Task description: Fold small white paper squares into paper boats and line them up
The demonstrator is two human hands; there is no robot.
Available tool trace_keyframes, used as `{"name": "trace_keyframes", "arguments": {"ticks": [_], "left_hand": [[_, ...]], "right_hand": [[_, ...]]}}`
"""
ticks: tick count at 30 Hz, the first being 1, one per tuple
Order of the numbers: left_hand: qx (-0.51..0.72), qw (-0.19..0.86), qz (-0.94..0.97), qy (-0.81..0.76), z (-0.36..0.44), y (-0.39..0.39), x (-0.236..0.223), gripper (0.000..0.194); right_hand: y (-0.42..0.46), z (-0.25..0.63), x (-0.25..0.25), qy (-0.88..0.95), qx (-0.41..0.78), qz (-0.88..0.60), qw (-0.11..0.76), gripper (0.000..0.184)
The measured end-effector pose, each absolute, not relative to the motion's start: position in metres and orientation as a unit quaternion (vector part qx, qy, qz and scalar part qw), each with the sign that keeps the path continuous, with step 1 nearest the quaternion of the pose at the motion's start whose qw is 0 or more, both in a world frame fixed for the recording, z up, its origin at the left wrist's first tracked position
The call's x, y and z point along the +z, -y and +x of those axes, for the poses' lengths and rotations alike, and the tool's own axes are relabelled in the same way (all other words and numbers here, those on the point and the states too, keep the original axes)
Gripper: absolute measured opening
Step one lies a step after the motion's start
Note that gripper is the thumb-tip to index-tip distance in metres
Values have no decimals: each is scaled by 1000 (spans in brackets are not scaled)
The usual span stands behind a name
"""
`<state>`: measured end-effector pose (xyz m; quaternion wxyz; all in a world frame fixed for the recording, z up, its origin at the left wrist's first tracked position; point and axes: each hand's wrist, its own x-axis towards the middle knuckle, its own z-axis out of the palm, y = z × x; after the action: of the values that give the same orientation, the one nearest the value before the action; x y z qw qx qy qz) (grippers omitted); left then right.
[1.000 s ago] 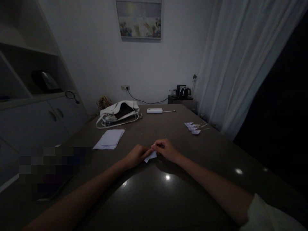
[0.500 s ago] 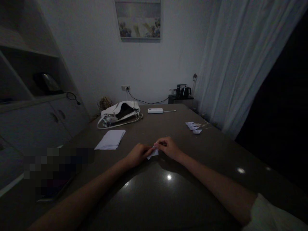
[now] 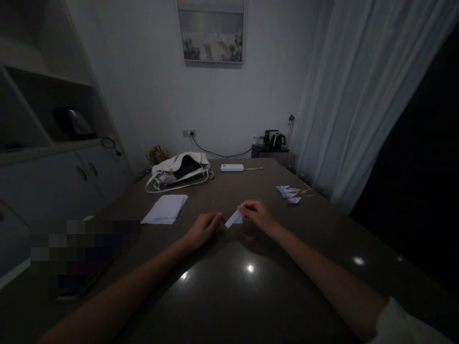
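Observation:
A small folded piece of white paper (image 3: 234, 218) is pinched at its upper right end by my right hand (image 3: 258, 216), thumb against fingers, just over the dark table (image 3: 229, 306). My left hand (image 3: 202, 230) rests at the paper's lower left corner. Its fingers are curled together, and whether they touch or grip that corner is too dark to tell. To the left lies a stack of white paper sheets (image 3: 167, 209). Several small folded paper pieces (image 3: 288, 192) lie in an overlapping row at the right.
A white handbag (image 3: 179, 169) sits open at the back left. Beside it lies a white power bank (image 3: 232, 167) with a short cable. Small light scraps (image 3: 304, 190) are scattered near the right edge. At the left front is a blurred-out flat object (image 3: 86, 282).
The paper has turned and shifted slightly right with my right hand, showing as a longer slanted strip. My left hand has drawn a little away from my right. The view has tilted slightly.

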<state>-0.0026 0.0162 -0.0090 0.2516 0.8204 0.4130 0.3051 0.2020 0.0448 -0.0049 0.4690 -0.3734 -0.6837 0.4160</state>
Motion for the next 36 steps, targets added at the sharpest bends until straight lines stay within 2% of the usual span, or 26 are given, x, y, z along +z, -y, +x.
{"name": "trace_keyframes", "arguments": {"ticks": [6, 13, 20, 26, 31, 33, 36], "left_hand": [[236, 260, 856, -380, 1, -13, -6, 44], [228, 200, 883, -359, 1, -11, -5, 35], [229, 185, 895, -335, 1, -9, -4, 28], [249, 199, 879, -354, 1, -11, -4, 29], [261, 193, 876, -355, 1, -10, -2, 29], [257, 186, 879, -355, 0, -10, -2, 29], [240, 181, 888, -349, -2, -10, -3, 28]], "right_hand": [[-36, 194, -8, 729, 396, -355, 431, 27], [-34, 195, -12, 787, 359, -344, 365, 22], [-32, 193, -13, 782, 372, -342, 364, 21], [-37, 197, -5, 765, 335, -372, 405, 21], [-41, 201, -1, 745, 360, -372, 422, 21], [-45, 207, 2, 713, 371, -391, 448, 23], [-53, 221, 7, 633, 351, -439, 532, 26]]}}
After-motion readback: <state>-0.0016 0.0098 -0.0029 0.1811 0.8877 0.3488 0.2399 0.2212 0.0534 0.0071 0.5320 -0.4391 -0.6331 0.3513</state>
